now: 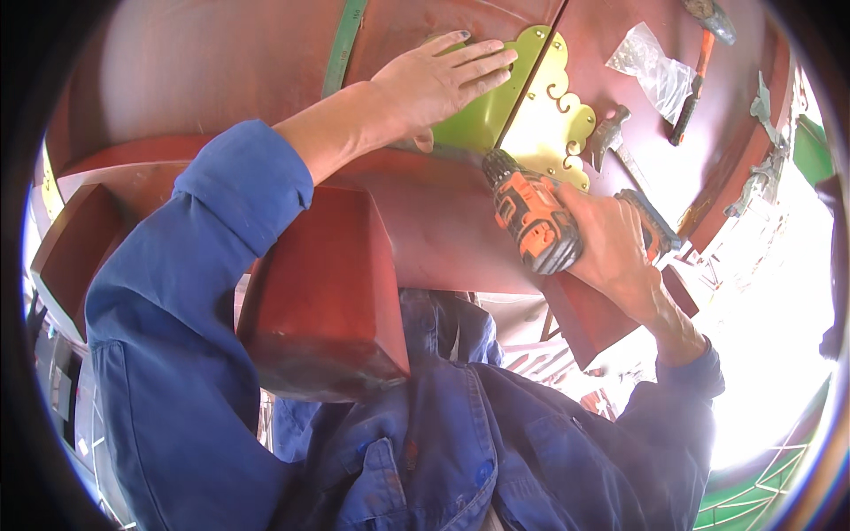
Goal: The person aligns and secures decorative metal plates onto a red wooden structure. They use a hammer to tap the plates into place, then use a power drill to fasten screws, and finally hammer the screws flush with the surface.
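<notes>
My left hand lies with its fingers stretched out over the left half of a gold-coloured decorative plate. A dark seam in the reddish-brown wood parts it from the right half of the plate, which has a scalloped edge and small round studs. My right hand is wrapped round the grip of an orange and black cordless drill. The drill's chuck points up and left toward the seam at the plate's lower edge. Whether a bit is in the chuck, I cannot make out.
A claw hammer, a clear plastic bag and a hammer with an orange and black handle lie to the right. A green ruler strip lies at the upper left. Red wooden blocks jut out near my body.
</notes>
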Action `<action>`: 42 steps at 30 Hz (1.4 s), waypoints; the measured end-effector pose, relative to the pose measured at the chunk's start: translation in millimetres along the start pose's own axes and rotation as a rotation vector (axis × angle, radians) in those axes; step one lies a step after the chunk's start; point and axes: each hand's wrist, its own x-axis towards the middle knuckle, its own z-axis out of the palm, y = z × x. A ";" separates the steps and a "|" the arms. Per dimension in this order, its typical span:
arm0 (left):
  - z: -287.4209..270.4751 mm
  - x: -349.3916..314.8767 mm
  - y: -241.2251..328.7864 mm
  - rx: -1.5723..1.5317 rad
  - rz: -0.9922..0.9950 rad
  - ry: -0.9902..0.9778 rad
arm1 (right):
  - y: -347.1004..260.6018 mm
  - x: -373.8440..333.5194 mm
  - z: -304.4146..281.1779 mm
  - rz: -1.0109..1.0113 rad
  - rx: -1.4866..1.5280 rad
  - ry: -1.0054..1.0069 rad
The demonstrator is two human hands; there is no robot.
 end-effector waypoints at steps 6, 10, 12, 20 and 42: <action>4.8 -0.7 -1.8 -0.024 0.000 0.035 | -5.3 6.3 -6.5 0.039 0.035 -0.063; 6.0 -0.8 -1.6 -0.025 -0.007 0.048 | -3.7 7.7 -4.5 0.039 0.078 -0.050; 6.4 0.7 -1.9 -0.013 -0.004 0.045 | -3.9 10.0 -4.2 0.043 0.049 -0.056; -1.1 -3.2 -1.2 0.010 -0.015 0.020 | -7.0 14.8 -10.7 0.007 0.003 -0.076; 2.7 -3.4 -1.3 -0.004 -0.007 0.044 | -4.6 26.7 -13.9 -0.053 -0.012 -0.073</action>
